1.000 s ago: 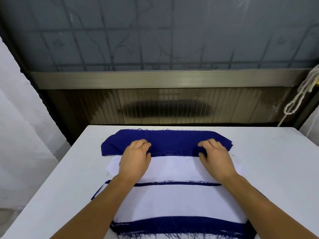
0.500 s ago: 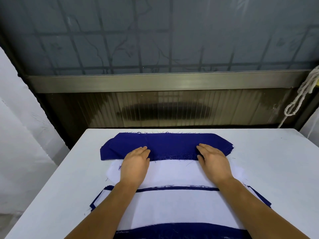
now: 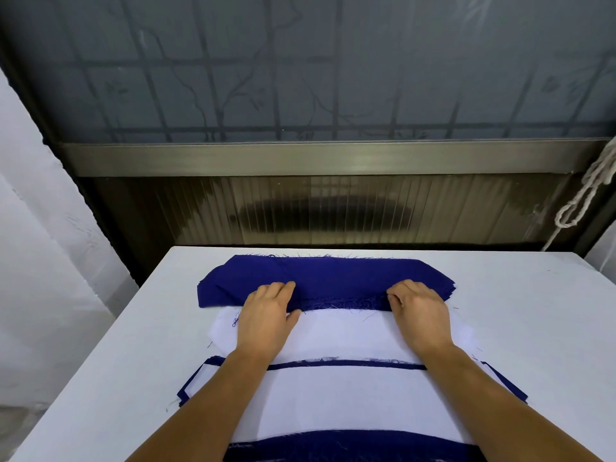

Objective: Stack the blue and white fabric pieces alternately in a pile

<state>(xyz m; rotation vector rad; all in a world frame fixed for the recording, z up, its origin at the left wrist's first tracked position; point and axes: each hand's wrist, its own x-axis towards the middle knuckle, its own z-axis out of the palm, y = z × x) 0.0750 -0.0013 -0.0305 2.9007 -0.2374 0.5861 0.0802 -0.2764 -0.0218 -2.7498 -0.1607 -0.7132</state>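
A stack of blue fabric pieces (image 3: 333,278) lies at the far side of the white table (image 3: 533,328). Just in front of it is a stack of white fabric pieces (image 3: 343,335). Nearest me lies the alternating pile (image 3: 333,398), with a white piece on top and blue edges showing around it. My left hand (image 3: 266,318) and my right hand (image 3: 420,315) sit on the frayed near edge of the blue stack. The fingers of both curl over that edge and pinch the top blue piece, with the thumbs on the white stack side.
The table's far edge meets a ribbed panel and a metal rail (image 3: 333,158) below a frosted window. A knotted white rope (image 3: 586,195) hangs at the right. White sheeting (image 3: 40,261) covers the wall beside the table's left edge.
Both hands stayed at the blue stack's near edge. Their fingers went from lying flat to curling onto the edge. The camera tilted slightly, so the scene sits lower in view.
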